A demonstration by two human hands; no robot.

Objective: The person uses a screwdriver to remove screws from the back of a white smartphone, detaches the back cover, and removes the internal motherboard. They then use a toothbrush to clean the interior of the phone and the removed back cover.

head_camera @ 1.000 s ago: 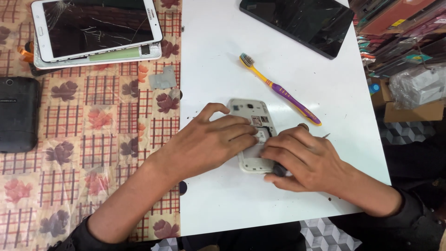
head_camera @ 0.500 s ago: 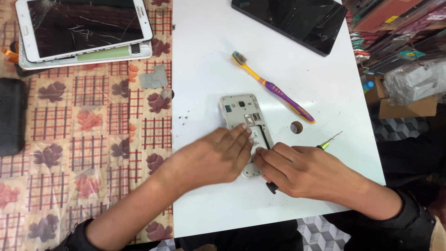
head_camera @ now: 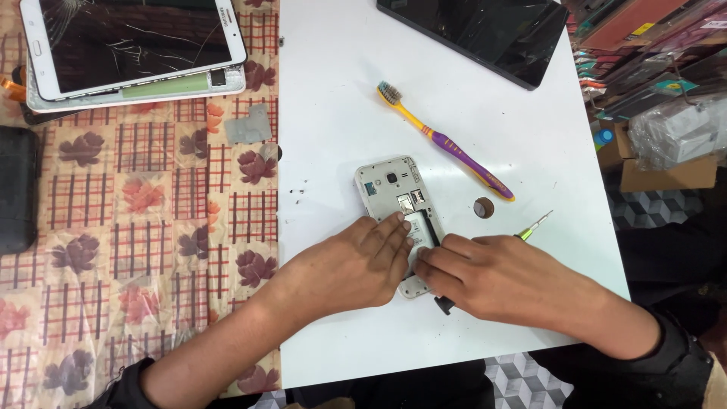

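An opened white smartphone (head_camera: pixel 392 191) lies back-side up on a white board (head_camera: pixel 485 91), its battery bay and card slots exposed. My left hand (head_camera: pixel 350 263) rests on the phone's lower left side, fingers pressing near the battery bay. My right hand (head_camera: pixel 500 276) touches the phone's lower right edge with its fingertips and holds a screwdriver (head_camera: pixel 533 226), whose green-collared tip sticks out past the knuckles and whose dark handle end shows below the hand.
A yellow-and-purple toothbrush (head_camera: pixel 445 142) and a small brown round cap (head_camera: pixel 483 207) lie near the phone. A black tablet (head_camera: pixel 485 34) sits at the board's far edge. On the patterned cloth are a cracked white tablet (head_camera: pixel 132 44) and a black case (head_camera: pixel 15 189). Boxes stand right.
Both hands slid down toward the near edge, uncovering the phone's upper half. The screwdriver tip and the brown cap came into view. The camera view shifted slightly.
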